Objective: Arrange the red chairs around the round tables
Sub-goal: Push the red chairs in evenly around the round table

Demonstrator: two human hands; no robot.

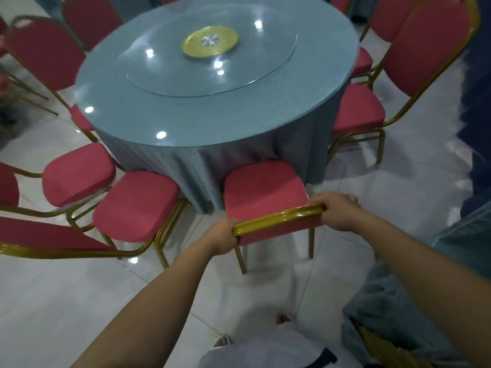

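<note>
A red chair (pixel 261 188) with a gold metal frame stands in front of me, its seat pointing at the round table (pixel 186 115) draped in blue-grey cloth. My left hand (pixel 221 236) grips the left end of the chair's gold top rail. My right hand (pixel 338 211) grips the right end of the same rail. The seat's front edge touches the hanging tablecloth. More red chairs ring the table: two seats at the near left (pixel 135 205) (pixel 77 172), one at the right (pixel 357 108), others further round.
A glass turntable (pixel 164 75) with a gold centre disc (pixel 210 41) lies on the table. Glossy white floor tiles (pixel 66 301) surround it. Another cloth-draped table edge (pixel 398 301) stands at my lower right. A red chair back (pixel 50 237) juts in at the lower left.
</note>
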